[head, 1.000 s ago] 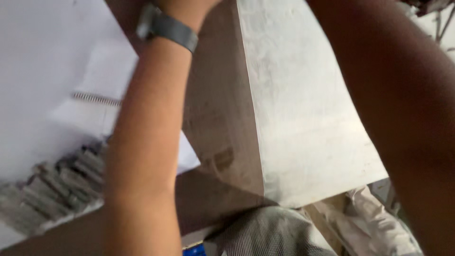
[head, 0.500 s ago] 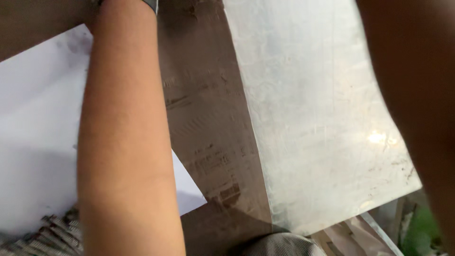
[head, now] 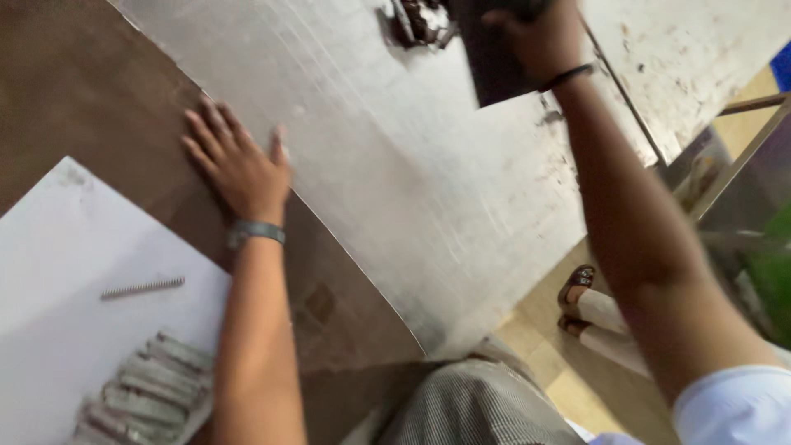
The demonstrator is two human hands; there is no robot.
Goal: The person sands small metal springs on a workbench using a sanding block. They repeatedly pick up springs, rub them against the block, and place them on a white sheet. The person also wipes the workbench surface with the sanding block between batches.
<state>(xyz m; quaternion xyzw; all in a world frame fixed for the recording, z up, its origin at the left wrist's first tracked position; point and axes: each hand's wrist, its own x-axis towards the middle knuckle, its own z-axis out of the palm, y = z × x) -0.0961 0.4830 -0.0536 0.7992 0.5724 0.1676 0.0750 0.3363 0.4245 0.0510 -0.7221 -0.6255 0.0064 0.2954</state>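
At the brown board's edge, left hand lies flat, fingers spread wide, palm down where the brown board meets the pale grey sheet. Grey wristband on that wrist. Right hand, at the sheet's far edge, fingers curled round a dark flat panel; black band at wrist. White paper over the board's near-left corner carries grey staple strips, one strip apart.
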